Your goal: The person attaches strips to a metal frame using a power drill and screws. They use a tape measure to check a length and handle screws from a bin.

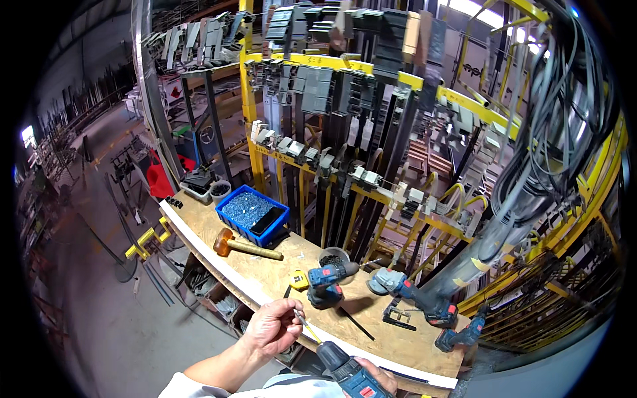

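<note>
Low in the view, my right hand (379, 377) is wrapped round a blue and black cordless drill (361, 383), partly cut off by the lower edge. From its black chuck a thin yellowish bit (310, 330) points up and left. My left hand (273, 326) is closed, thumb and fingers pinched at the far end of this bit. A small greyish piece shows there, too small to name. Just beyond, a second blue drill (326, 282) with a long bit stands on the wooden workbench (398, 351), beside a yellow tape measure (299, 280).
On the bench are a blue bin (281, 222) of small screws, a mallet (249, 247), a cup of dark pieces (334, 255), an angle grinder (411, 292) and another cordless tool (462, 333). A yellow rack (371, 192) with metal profiles rises behind. Coiled cables (561, 126) hang at right.
</note>
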`<action>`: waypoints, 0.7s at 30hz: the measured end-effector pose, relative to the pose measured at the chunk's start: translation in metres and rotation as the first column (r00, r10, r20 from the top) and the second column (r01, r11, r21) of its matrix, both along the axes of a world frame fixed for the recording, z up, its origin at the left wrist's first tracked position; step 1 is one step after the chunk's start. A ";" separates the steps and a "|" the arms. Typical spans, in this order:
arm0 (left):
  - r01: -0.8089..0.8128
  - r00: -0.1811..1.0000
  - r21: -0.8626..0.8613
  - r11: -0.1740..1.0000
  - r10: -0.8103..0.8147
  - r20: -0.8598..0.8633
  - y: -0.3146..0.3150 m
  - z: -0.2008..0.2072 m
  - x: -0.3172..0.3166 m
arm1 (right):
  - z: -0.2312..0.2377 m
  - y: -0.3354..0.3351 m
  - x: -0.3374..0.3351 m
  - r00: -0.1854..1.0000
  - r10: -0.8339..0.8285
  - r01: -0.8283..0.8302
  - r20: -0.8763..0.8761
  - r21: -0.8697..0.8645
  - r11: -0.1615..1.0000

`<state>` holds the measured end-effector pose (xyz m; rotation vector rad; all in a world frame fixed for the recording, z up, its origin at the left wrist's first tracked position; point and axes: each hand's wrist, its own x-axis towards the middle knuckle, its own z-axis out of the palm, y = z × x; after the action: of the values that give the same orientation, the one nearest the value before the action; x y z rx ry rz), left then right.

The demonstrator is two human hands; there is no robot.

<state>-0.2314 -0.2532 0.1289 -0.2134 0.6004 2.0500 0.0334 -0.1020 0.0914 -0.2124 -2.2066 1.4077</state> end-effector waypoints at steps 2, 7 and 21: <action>-0.008 1.000 -0.040 0.999 0.008 0.005 0.018 0.007 0.027 | -0.054 0.011 0.021 0.998 -0.033 0.045 -0.058 0.211 0.977; 0.035 0.998 -0.132 0.991 -0.043 -0.055 0.069 0.002 0.065 | -0.010 0.044 0.064 0.983 -0.005 0.033 -0.185 0.147 0.989; 0.535 0.823 -0.103 0.839 -0.545 -0.159 0.168 -0.002 0.170 | 0.022 0.034 0.180 0.898 -0.375 0.401 -0.231 0.078 0.913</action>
<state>-0.0616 -0.0853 0.1267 0.1130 0.7337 1.5057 0.2136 -0.0680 0.1131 -0.4152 -1.9332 1.0200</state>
